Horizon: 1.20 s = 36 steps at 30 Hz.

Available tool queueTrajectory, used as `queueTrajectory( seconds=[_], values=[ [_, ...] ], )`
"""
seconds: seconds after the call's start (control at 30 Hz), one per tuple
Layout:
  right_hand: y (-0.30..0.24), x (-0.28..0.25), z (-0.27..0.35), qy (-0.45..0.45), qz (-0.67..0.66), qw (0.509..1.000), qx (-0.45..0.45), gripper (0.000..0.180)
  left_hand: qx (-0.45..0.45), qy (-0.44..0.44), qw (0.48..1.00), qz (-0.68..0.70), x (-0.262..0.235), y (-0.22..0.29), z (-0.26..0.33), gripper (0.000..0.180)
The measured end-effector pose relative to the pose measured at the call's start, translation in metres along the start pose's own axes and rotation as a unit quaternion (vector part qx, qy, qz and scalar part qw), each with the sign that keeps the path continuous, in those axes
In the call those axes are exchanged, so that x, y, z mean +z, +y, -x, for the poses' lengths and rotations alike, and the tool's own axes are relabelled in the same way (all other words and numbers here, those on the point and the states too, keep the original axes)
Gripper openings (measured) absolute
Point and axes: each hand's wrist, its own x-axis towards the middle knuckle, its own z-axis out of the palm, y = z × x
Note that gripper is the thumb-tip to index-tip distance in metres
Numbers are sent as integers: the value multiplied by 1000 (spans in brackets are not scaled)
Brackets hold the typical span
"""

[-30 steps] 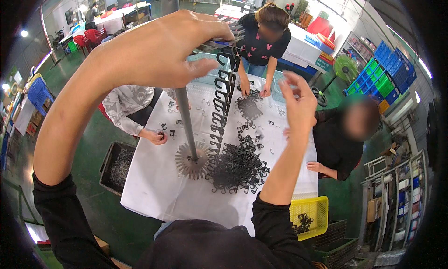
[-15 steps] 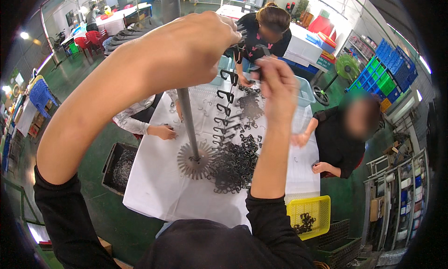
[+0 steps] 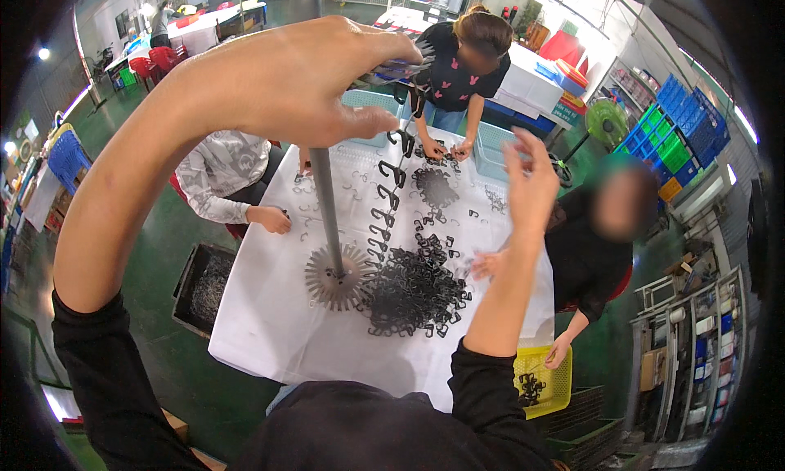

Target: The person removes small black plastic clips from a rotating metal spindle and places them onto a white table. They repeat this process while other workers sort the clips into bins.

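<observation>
My left hand is raised at the upper part of a grey upright pole, its thumb spread away from the fingers. The fingertips are by the dark metal blades of an upper disc, mostly hidden behind the hand. Below the thumb hangs a column of black hook-shaped clips. To the right, my right hand is in the air with its fingers loosely apart and nothing visible in them. A slotted metal disc surrounds the pole low down, beside a heap of black clips.
The white-covered table has co-workers at its left, far and right sides. A smaller clip pile lies farther off. A yellow basket holds clips at the right, with a co-worker's hand over it. A dark crate stands at left.
My right hand has moved right, away from my left, and the dark piece in its fingers no longer shows. My left thumb has spread. The right co-worker's hand has reached the yellow basket.
</observation>
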Motion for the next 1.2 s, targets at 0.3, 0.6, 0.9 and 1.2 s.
queueTrajectory(
  seconds=[0.3, 0.6, 0.9, 1.2],
  values=[
    [-103, 73, 19, 155, -2, 933, -324, 19, 21, 19, 998, -55, 17, 9, -9, 45],
    [21, 11, -19, -162, -421, 892, 4, 22, -47, -30, 997, -50, 5, 25, 4, 40],
    [98, 8, 2, -335, 214, 917, 25, 52, -62, -82, 992, -74, -19, 48, 1, 43],
    [-106, 175, 86, -159, -221, 956, -108, 33, 100, 33, 994, -6, -8, -8, 70, 43]
  ],
)
